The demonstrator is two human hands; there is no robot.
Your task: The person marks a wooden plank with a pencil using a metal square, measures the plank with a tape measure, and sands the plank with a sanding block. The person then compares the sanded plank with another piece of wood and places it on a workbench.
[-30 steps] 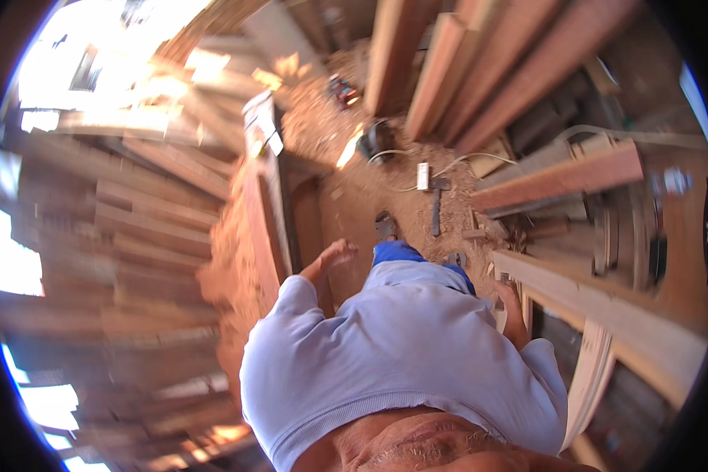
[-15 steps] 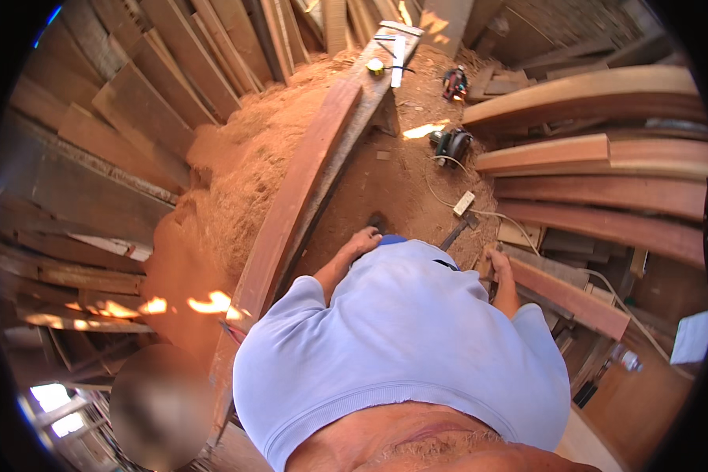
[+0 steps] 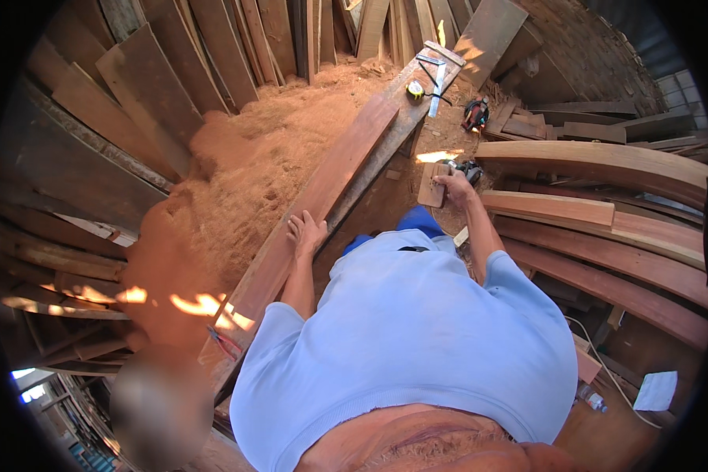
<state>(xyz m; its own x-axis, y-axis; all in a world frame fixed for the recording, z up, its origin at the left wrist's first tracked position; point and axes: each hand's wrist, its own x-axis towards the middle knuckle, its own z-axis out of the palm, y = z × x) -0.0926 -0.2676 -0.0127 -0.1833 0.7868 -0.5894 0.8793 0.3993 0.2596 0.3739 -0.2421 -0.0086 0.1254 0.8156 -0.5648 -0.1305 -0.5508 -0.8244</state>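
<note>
A long reddish-brown plank [image 3: 334, 169] lies along a narrow wooden bench [image 3: 359, 175] that runs from the lower left to the far middle. On the plank's near half rests my left hand [image 3: 307, 233], its fingers spread over the wood and holding nothing. My right hand [image 3: 455, 189] grips a small flat wooden block [image 3: 430, 187] to the right of the bench. Just behind that hand is a dark power tool [image 3: 470, 169], partly covered. At the bench's far end lie a metal square [image 3: 438, 86] and a yellow tape measure [image 3: 414, 91].
Sawdust [image 3: 252, 157] is heaped left of the bench, with boards [image 3: 153, 94] leaning behind it. Thick curved timbers [image 3: 598, 161] are stacked at the right. Another red and black power tool [image 3: 475, 115] sits on the floor. Red-handled pliers [image 3: 226, 343] lie near the bench's near end.
My left hand has moved from beside my body onto the plank. My right hand has left the timber at the right and now holds the small wooden block farther forward.
</note>
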